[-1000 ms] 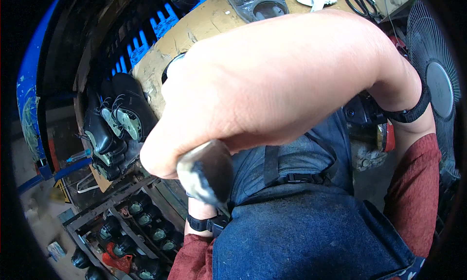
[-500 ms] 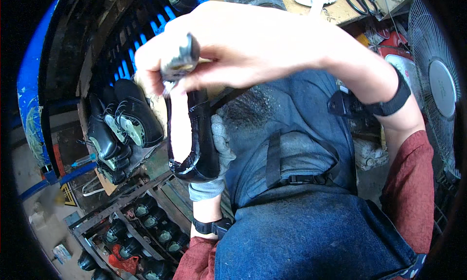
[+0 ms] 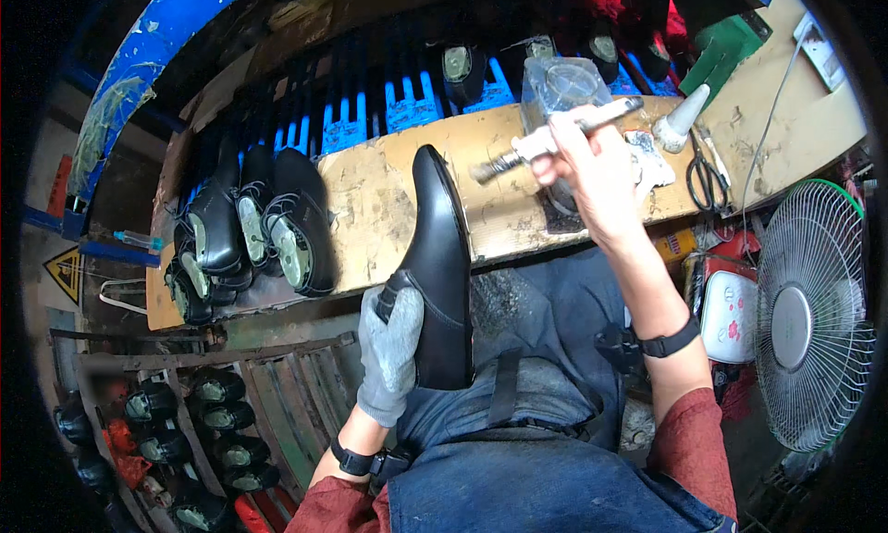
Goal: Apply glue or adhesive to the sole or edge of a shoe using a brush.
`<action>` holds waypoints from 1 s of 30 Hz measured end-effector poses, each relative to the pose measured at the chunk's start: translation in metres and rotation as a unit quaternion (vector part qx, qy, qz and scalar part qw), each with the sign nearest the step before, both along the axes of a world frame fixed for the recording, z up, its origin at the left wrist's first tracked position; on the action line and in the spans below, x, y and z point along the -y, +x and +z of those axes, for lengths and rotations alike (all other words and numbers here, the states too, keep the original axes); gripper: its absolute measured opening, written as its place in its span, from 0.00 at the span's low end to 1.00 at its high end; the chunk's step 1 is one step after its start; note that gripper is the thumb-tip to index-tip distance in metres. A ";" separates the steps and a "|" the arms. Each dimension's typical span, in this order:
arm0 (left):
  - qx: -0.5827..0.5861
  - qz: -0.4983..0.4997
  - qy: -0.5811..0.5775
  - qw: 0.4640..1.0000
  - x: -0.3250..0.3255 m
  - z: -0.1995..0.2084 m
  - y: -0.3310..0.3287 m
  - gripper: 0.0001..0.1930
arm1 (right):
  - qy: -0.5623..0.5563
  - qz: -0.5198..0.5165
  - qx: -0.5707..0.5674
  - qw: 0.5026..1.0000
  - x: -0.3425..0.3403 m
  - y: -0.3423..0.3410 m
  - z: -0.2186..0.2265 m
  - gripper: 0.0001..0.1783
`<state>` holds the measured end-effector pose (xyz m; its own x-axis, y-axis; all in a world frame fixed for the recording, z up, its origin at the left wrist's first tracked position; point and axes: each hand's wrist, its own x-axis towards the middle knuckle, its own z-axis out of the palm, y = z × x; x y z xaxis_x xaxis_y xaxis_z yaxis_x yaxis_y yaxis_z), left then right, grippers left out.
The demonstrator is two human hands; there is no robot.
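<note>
A black leather shoe [image 3: 442,265] is upright in my left hand [image 3: 388,348], toe pointing away from me and its side facing up. That hand wears a grey knit glove, and its fingers wrap the shoe near the laces. My right hand [image 3: 597,181], bare, grips a brush [image 3: 527,152] with a pale, stained handle. The brush's dark bristles point left, toward the shoe, without touching it. Just behind the right hand stands a plastic-covered container [image 3: 560,78]; the hand partly hides it.
Several black lace-up shoes [image 3: 301,223] stand at the bench's left end. The worn bench [image 3: 370,200] also holds scissors [image 3: 708,179] and a grey cone-shaped nozzle [image 3: 683,121]. A fan [image 3: 794,328] stands on the right. A rack [image 3: 277,385] with several shoes is at lower left.
My right hand has moved right, away from the shoe, with the brush. My left hand has turned the shoe from showing its pale-edged sole to showing its black side. The view has shifted toward the bench.
</note>
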<state>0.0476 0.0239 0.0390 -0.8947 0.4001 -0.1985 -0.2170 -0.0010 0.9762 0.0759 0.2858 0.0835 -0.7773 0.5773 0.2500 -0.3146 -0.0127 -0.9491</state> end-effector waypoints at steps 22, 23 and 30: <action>0.016 -0.016 0.063 0.998 0.009 -0.010 0.003 0.23 | 0.077 0.057 -0.092 0.991 0.010 -0.028 0.013 0.07; 0.034 -0.012 0.077 0.996 0.009 -0.009 0.003 0.23 | 0.078 0.085 -0.106 0.988 0.013 -0.025 0.008 0.07; 0.028 -0.063 0.090 0.994 0.011 -0.011 -0.010 0.26 | 0.093 0.108 -0.105 0.984 0.034 0.008 -0.026 0.09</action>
<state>0.0380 0.0132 0.0276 -0.8249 0.5417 -0.1618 -0.2803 -0.1434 0.9491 0.0839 0.2522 0.0578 -0.7968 0.3334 0.5040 -0.5135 0.0662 -0.8555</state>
